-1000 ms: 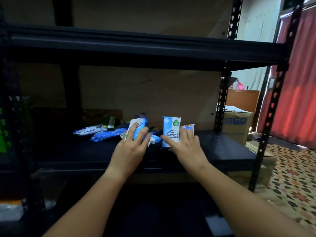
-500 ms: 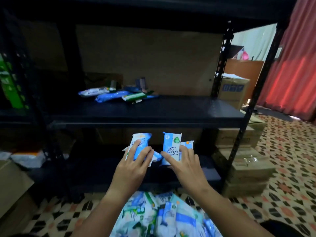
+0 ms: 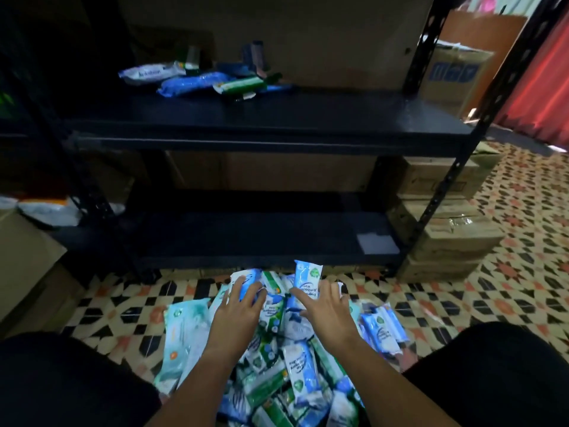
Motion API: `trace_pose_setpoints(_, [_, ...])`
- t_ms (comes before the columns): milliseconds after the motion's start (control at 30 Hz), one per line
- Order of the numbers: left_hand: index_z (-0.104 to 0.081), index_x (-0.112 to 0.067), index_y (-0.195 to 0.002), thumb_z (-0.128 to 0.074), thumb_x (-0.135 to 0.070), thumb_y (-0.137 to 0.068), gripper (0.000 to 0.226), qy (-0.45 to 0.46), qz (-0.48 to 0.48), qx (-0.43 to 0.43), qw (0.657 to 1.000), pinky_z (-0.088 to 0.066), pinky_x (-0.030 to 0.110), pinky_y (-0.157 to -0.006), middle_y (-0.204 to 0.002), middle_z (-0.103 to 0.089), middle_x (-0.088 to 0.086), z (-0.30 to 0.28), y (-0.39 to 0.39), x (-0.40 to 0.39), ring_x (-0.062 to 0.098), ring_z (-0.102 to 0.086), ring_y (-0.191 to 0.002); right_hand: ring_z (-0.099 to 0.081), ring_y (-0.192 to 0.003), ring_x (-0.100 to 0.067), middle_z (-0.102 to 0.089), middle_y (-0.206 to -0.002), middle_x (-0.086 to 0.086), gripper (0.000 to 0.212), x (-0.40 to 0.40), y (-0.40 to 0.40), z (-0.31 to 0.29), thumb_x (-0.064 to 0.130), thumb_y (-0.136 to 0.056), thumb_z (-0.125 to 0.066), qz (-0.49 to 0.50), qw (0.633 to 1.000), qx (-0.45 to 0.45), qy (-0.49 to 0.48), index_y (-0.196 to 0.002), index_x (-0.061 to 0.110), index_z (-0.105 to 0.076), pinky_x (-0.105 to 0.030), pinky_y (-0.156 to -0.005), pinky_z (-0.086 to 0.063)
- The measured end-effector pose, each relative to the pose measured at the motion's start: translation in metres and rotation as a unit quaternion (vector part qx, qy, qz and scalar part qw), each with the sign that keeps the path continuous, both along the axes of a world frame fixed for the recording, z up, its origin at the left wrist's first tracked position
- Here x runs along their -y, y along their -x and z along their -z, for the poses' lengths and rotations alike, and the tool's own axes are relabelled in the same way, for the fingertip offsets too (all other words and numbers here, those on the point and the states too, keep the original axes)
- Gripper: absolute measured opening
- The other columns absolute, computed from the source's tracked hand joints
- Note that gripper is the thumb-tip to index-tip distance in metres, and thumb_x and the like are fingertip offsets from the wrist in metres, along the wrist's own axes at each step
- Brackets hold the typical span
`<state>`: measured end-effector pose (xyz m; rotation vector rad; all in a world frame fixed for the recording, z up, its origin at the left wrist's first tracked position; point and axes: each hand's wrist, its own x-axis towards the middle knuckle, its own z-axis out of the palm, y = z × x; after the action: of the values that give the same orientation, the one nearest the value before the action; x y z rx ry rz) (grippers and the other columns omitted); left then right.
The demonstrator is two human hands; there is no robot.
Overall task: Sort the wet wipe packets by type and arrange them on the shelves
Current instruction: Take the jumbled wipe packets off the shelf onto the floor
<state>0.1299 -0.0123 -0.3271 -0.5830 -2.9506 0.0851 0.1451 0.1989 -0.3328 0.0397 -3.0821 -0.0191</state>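
Both hands have come down from shelf height to just above the floor since the earlier frames, and the view has tilted down with them. Left hand (image 3: 238, 306) grasps a blue-and-white packet (image 3: 246, 280) with its fingers curled over the front. Right hand (image 3: 323, 306) grasps an upright blue-and-white packet (image 3: 307, 280) printed with a green emblem, pinched between thumb and fingers; the edge of a second packet shows behind those fingers, though how many are held cannot be told. Both held packets hang directly above a heap of packets (image 3: 286, 374), a loose mix of blue, white and green wrappers lying on the patterned tile floor (image 3: 508, 291) between the person's dark-clad legs. A larger pale packet (image 3: 184, 337) lies at the heap's left edge, and a few blue ones (image 3: 381, 329) lie at its right. Beyond the heap stands a black metal shelving unit (image 3: 437, 192). Its lower shelf (image 3: 246, 238) carries only a small pale square (image 3: 377, 243) near the right end. Its middle shelf (image 3: 261, 118) carries a small cluster of packets (image 3: 203, 80), blue, white and green, toward the back left. Cardboard boxes (image 3: 452, 241) are stacked to the right of the unit.
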Motion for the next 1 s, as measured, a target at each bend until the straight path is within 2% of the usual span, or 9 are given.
trace_pose_setpoints(100, [-0.048,-0.032,-0.146,-0.088,0.007,-0.057,0.104,-0.070,-0.044,0.105,0.991,-0.054,0.061,-0.080,-0.159,-0.029,0.005,0.020,0.006,-0.007,0.040,-0.018,-0.149,-0.039,-0.098,-0.030,-0.042,-0.112,-0.011,0.080,-0.004,-0.003,0.002,0.036,-0.087,-0.079,-0.006,0.998,0.047,0.030,-0.146,0.054,-0.028,-0.043,-0.066,-0.046])
trace_pose_setpoints(133, [-0.021,-0.047,-0.155,-0.078,0.003,-0.077,0.108,-0.094,-0.052,0.142,0.984,-0.038,0.073,-0.097,-0.167,0.001,-0.001,0.029,0.008,-0.008,0.039,0.009,-0.153,-0.038,-0.110,-0.033,-0.038,-0.127,-0.014,0.078,-0.005,-0.004,0.004,0.039,-0.098,-0.064,-0.020,0.997,0.069,0.033,-0.151,0.059,-0.009,-0.047,-0.075,-0.047])
trace_pose_setpoints(200, [0.024,-0.059,-0.146,-0.055,-0.013,-0.101,0.102,-0.097,-0.026,0.214,0.972,-0.002,0.078,-0.108,-0.156,0.043,-0.012,0.043,0.008,-0.006,0.034,0.043,-0.141,-0.029,-0.133,-0.036,-0.024,-0.151,-0.013,0.075,-0.011,-0.008,0.006,0.048,-0.105,-0.042,-0.048,0.990,0.110,0.071,-0.144,0.065,0.020,-0.058,-0.096,-0.041])
trace_pose_setpoints(300, [0.038,-0.061,-0.136,-0.041,-0.016,-0.107,0.095,-0.097,-0.014,0.270,0.958,0.014,0.075,-0.107,-0.152,0.046,-0.016,0.047,0.007,0.001,0.030,0.046,-0.138,-0.029,-0.140,-0.036,-0.024,-0.159,-0.011,0.077,-0.018,-0.011,0.009,0.061,-0.101,-0.039,-0.019,0.983,0.140,0.117,-0.138,0.067,0.029,-0.069,-0.105,-0.029])
trace_pose_setpoints(500, [0.022,-0.053,-0.150,-0.039,0.004,-0.099,0.097,-0.113,-0.061,0.248,0.960,0.011,0.069,-0.115,-0.167,0.011,-0.013,0.050,0.017,0.009,0.025,0.027,-0.151,-0.043,-0.123,-0.032,-0.046,-0.141,-0.005,0.078,-0.024,-0.005,0.021,0.062,-0.101,-0.035,0.010,0.983,0.127,0.129,-0.141,0.061,0.032,-0.060,-0.098,-0.040])
trace_pose_setpoints(633, [-0.018,-0.040,-0.157,-0.045,-0.011,-0.101,0.069,-0.141,-0.093,0.168,0.971,-0.015,0.057,-0.121,-0.156,-0.037,-0.007,0.038,0.031,0.007,0.024,-0.022,-0.149,-0.044,-0.118,-0.030,-0.053,-0.128,-0.003,0.075,-0.018,0.012,0.011,0.056,-0.104,-0.037,-0.006,0.985,0.094,0.145,-0.148,0.055,0.024,-0.048,-0.092,-0.046])
trace_pose_setpoints(767, [-0.055,-0.025,-0.138,-0.048,-0.015,-0.100,0.039,-0.211,-0.093,0.064,0.971,-0.049,0.042,-0.091,-0.124,-0.065,0.000,0.006,0.057,0.002,0.027,-0.055,-0.116,-0.045,-0.118,-0.030,-0.057,-0.124,-0.003,0.060,-0.005,0.046,-0.020,0.046,-0.106,-0.040,-0.015,0.986,-0.002,0.166,-0.160,0.037,-0.014,-0.043,-0.090,-0.045])
trace_pose_setpoints(900, [-0.066,-0.022,-0.118,-0.055,-0.026,-0.100,0.023,-0.258,-0.061,-0.023,0.964,-0.051,0.041,-0.079,-0.102,-0.068,-0.002,-0.047,0.084,0.000,0.027,-0.059,-0.098,-0.050,-0.104,-0.026,-0.058,-0.105,0.002,0.041,0.011,0.080,-0.059,0.039,-0.101,-0.053,-0.032,0.977,-0.120,0.173,-0.140,0.029,-0.050,-0.041,-0.086,-0.044])
trace_pose_setpoints(1000, [-0.069,-0.019,-0.103,-0.062,-0.026,-0.095,0.012,-0.279,-0.021,-0.137,0.950,-0.052,0.040,-0.068,-0.086,-0.064,-0.003,-0.092,0.108,0.000,0.025,-0.059,-0.083,-0.051,-0.097,-0.023,-0.057,-0.098,0.004,0.029,0.021,0.108,-0.095,0.037,-0.098,-0.057,-0.058,0.962,-0.212,0.161,-0.125,0.026,-0.059,-0.040,-0.081,-0.046])
